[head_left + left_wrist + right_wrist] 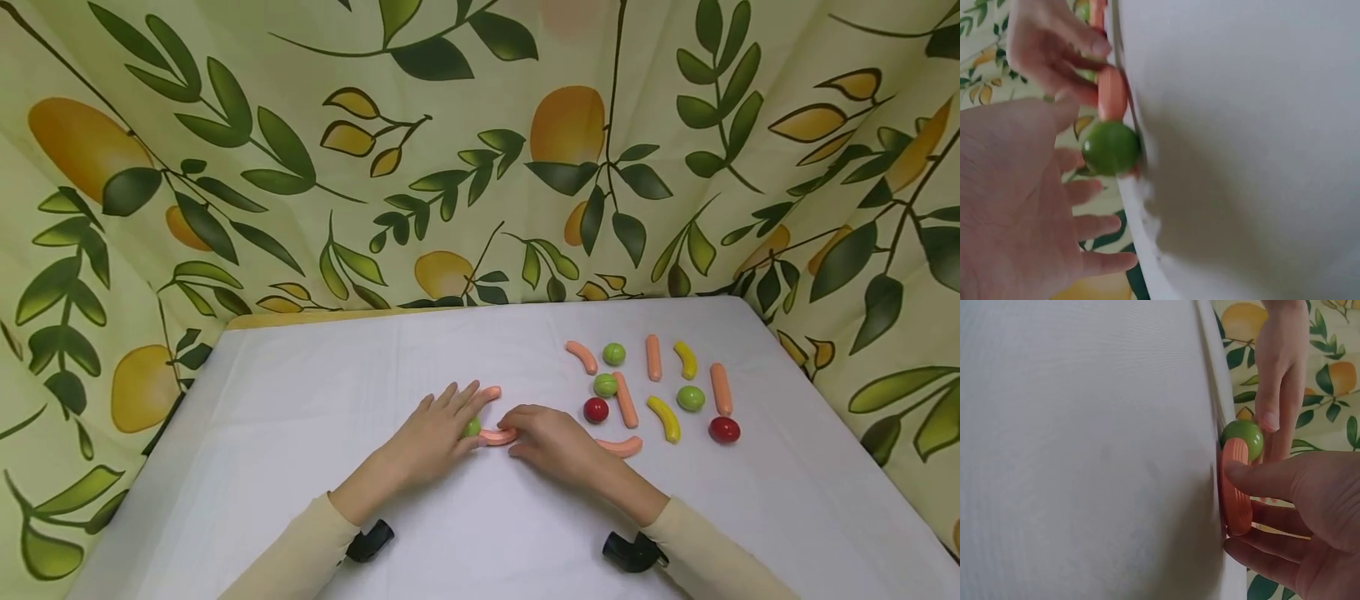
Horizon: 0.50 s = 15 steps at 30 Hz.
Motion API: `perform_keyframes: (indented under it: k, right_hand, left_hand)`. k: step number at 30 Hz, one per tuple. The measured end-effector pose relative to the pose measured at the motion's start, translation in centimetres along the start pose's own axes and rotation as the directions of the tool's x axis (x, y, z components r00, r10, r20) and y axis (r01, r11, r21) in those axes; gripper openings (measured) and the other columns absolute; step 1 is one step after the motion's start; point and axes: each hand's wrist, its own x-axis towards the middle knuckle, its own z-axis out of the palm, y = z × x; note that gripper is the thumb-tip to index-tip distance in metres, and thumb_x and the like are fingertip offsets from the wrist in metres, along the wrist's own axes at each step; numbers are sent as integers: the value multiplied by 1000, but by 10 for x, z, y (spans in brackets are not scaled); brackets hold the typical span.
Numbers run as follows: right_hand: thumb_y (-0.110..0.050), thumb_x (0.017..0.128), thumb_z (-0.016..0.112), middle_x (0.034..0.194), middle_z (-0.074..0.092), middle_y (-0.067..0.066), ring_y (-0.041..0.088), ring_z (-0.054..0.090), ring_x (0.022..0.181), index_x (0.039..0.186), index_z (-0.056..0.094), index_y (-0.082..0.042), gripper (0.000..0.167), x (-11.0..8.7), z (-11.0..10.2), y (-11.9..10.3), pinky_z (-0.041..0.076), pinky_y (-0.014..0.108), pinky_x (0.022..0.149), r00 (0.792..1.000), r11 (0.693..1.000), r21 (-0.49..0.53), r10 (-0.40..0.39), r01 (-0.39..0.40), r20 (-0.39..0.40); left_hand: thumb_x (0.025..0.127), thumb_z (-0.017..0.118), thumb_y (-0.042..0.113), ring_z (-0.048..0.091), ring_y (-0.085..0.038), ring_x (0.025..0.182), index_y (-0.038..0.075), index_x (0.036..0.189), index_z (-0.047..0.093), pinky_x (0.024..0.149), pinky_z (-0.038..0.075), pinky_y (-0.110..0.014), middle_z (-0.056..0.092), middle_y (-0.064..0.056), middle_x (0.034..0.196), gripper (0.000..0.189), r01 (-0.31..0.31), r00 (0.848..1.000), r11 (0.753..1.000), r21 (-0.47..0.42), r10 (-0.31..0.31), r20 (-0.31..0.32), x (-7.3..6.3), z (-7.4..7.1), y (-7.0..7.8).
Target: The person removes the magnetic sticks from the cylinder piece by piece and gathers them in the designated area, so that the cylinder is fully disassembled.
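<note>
My right hand (558, 443) pinches a curved pink toy sausage (497, 437) lying on the white cloth, thumb on one side and fingers on the other, as the right wrist view shows. Just left of that sausage is a glossy green ball (1111, 149). My left hand (431, 435) is spread beside the ball with fingers extended, partly covering it in the head view. Beyond the left fingertips another pink sausage (492, 392) shows, its near end hidden by the hand.
To the right lie several pink sausages (654, 358), green balls (690, 398), two yellow toy bananas (663, 418) and two red balls (724, 430). One curved sausage (621, 447) sits close by my right wrist. A leaf-patterned curtain (480, 167) hangs behind the table (300, 392).
</note>
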Motion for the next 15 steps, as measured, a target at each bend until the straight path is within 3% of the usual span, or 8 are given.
perform_keyframes:
  k: [7,15]
  right_hand:
    - [-12,85,76,102,70,-6,11,64,98,105,73,-13,20,2,4,-2,54,33,86,1000,1000,-11,-5,5,-19]
    - [-12,86,75,99,72,-5,12,66,97,102,75,-13,15,4,1,3,54,32,87,1000,1000,-2,13,-13,-15]
  left_hand:
    - [100,38,57,17,-34,148,33,157,20,113,18,-63,19,5,162,64,5,990,1000,-14,-3,139,13,-4,-14]
    - [103,36,51,18,-33,148,33,157,19,113,19,-63,17,9,163,59,-23,991,1000,-5,24,135,13,-2,-15]
